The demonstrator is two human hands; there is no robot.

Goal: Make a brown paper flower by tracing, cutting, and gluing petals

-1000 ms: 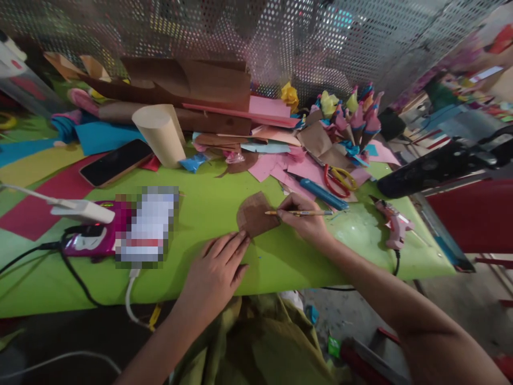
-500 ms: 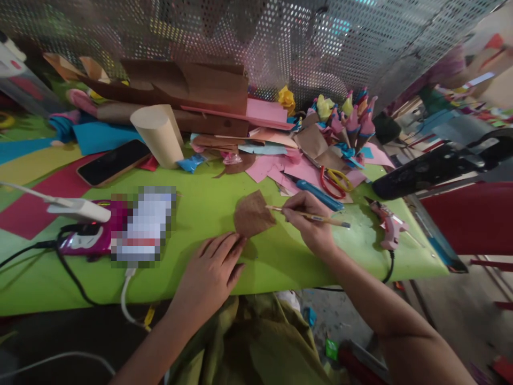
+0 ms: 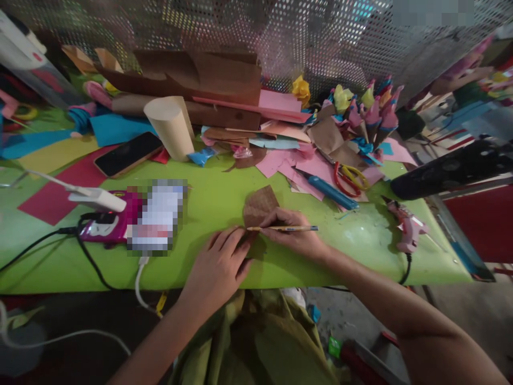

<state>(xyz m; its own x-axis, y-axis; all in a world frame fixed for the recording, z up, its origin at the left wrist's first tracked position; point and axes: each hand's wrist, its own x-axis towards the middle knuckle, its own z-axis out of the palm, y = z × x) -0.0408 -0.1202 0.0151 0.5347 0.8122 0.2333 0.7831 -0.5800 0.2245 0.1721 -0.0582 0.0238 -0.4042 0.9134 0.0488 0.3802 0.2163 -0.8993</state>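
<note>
A small piece of brown paper (image 3: 259,204) lies on the green tabletop in front of me. My left hand (image 3: 224,256) rests flat with fingers stretched out, its fingertips at the paper's lower left edge. Between the thumb and fingers of my right hand (image 3: 294,232) is a pencil (image 3: 298,228), held almost level with its tip pointing left. That tip is close to the paper's lower edge, beside my left fingertips. Whether it touches the paper I cannot tell. My right hand covers the paper's lower right part.
Right of my hands are a blue cutter (image 3: 331,191), red-and-yellow-handled scissors (image 3: 348,179) and a pink glue gun (image 3: 404,227). A blurred-out phone (image 3: 158,216) and a magenta power strip (image 3: 134,206) sit left. Behind stand a cardboard tube (image 3: 170,128), paper sheets and paper flowers (image 3: 371,115).
My right hand has moved left and down with the pencil, from the paper's right side to its lower edge. My left hand stays by the paper. The view has shifted slightly.
</note>
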